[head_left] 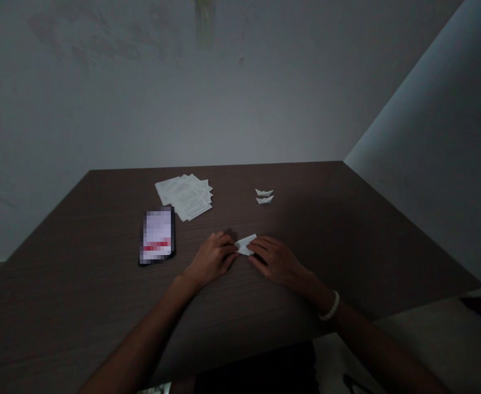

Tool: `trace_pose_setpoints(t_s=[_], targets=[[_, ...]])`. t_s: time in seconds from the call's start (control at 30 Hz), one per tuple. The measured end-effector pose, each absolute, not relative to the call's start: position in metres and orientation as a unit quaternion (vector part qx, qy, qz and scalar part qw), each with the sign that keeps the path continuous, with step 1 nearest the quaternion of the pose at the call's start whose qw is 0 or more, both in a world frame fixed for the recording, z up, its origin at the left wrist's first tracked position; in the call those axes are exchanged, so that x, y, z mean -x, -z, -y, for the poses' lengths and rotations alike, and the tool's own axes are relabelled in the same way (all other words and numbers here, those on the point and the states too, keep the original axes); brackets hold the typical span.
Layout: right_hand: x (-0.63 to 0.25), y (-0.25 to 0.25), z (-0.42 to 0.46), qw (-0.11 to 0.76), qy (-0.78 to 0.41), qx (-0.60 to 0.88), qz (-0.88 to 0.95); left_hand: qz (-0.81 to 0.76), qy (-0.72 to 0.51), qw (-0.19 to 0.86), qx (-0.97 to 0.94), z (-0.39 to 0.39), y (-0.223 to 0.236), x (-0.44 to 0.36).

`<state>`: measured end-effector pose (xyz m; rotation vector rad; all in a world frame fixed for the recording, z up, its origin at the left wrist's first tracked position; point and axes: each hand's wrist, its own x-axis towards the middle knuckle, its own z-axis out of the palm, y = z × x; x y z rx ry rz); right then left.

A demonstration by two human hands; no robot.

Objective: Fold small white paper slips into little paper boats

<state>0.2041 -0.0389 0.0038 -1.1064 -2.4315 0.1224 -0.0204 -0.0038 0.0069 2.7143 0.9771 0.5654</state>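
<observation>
A small folded piece of white paper (245,244) lies low over the dark table between my two hands. My left hand (214,256) pinches its left end, thumb below and fingers above. On the opposite side, my right hand (276,259) has its fingers and thumb closed on the paper's right end, hiding that part. Beyond the hands, two small folded paper boats (264,200) sit one behind the other.
A fanned stack of printed paper sheets (185,197) lies at the back left of the brown table (80,235). In front of it rests a phone (157,235) with a lit, blurred screen. A grey wall (240,109) rises behind the table.
</observation>
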Motion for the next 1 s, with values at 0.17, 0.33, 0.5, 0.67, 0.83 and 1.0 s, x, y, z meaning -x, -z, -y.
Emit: trace_pose_setpoints(t_s=[0.17, 0.33, 0.5, 0.67, 0.83, 1.0], targets=[[-0.202, -0.006, 0.037, 0.209, -0.027, 0.386, 0.898, -0.328, -0.194, 0.111, -0.918, 0.003, -0.008, 0.021], [-0.199, -0.01, 0.041, 0.202, -0.037, 0.373, 0.905, -0.335, -0.199, 0.129, -0.912, 0.001, -0.009, 0.024], [-0.2, -0.007, 0.043, 0.191, -0.043, 0.343, 0.919, -0.339, -0.216, 0.139, -0.905, 0.001, -0.007, 0.024], [-0.202, -0.007, 0.042, 0.184, -0.052, 0.334, 0.923, -0.354, -0.241, 0.147, -0.892, 0.002, -0.002, 0.021], [-0.202, -0.008, 0.042, 0.193, -0.066, 0.325, 0.923, -0.389, -0.255, 0.138, -0.875, 0.004, 0.001, 0.016], [-0.201, -0.009, 0.042, 0.189, -0.072, 0.327, 0.923, -0.403, -0.257, 0.138, -0.867, 0.004, 0.001, 0.014]])
